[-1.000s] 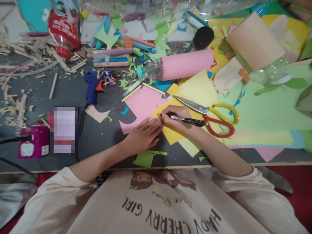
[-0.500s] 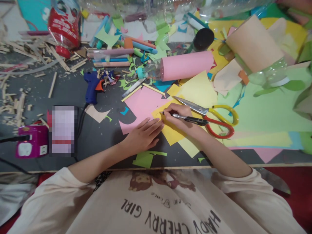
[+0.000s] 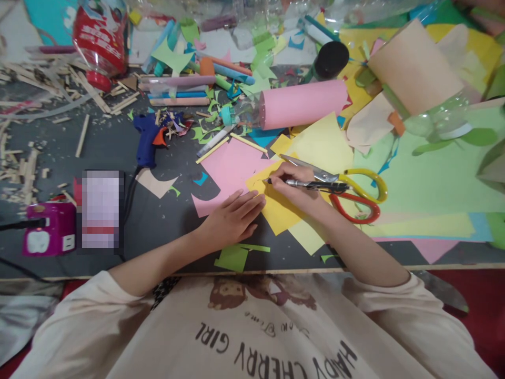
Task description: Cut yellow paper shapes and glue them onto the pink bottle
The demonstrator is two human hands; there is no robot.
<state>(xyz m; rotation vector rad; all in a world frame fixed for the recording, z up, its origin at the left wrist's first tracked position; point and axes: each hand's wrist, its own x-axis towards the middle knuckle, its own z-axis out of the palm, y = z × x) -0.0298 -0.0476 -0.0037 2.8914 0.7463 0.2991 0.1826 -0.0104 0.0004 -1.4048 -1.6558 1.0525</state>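
We see the deep-yellow sheet [image 3: 278, 216] lying aslant under both hands, with the scissors [image 3: 327, 175] just to its right. Our left hand [image 3: 234, 216] lies palm down, fingers nearly together, their tips over the sheet's left edge. Our right hand [image 3: 294, 181], the nearer to the pen [image 3: 315, 185], has its fingers pinched round the barrel. The pen's long axis runs left to right, its tip just beyond our left fingertips; whether it touches paper, we cannot tell.
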